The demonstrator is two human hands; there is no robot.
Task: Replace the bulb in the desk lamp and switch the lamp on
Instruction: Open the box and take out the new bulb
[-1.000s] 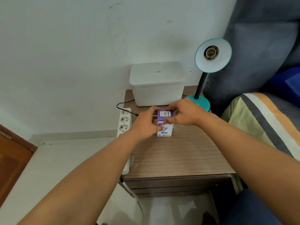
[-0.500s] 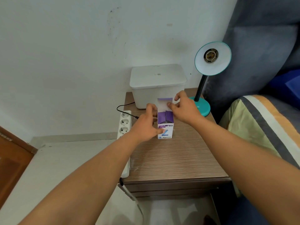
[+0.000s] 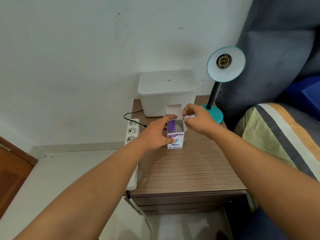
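Bulb box (image 3: 175,142): stands upright at frame centre on the bedside table (image 3: 187,170), top lid raised, side flaps folded out. A pale rounded shape shows inside the mouth; I judge it the new bulb, not yet drawn out.
Left hand (image 3: 155,134): your fingers are clamped round the box's left side, thumb on the front face. Hold low and firm so the box does not lift with the bulb.
Right hand (image 3: 197,121): your fingertips are pinched together on the right flap at the box's upper edge. Fold that flap fully clear before you reach in.
Step in hand: opening the carton. Draw the bulb straight up by its body, not tilted against the card.
Desk lamp (image 3: 223,73): right of centre, teal shade facing the camera; socket (image 3: 223,61) appears empty and ready.
Storage box (image 3: 167,92): white, lidded, just behind the carton; keep your knuckles off it.
Power strip (image 3: 132,135): at the table's left edge, one plug in.
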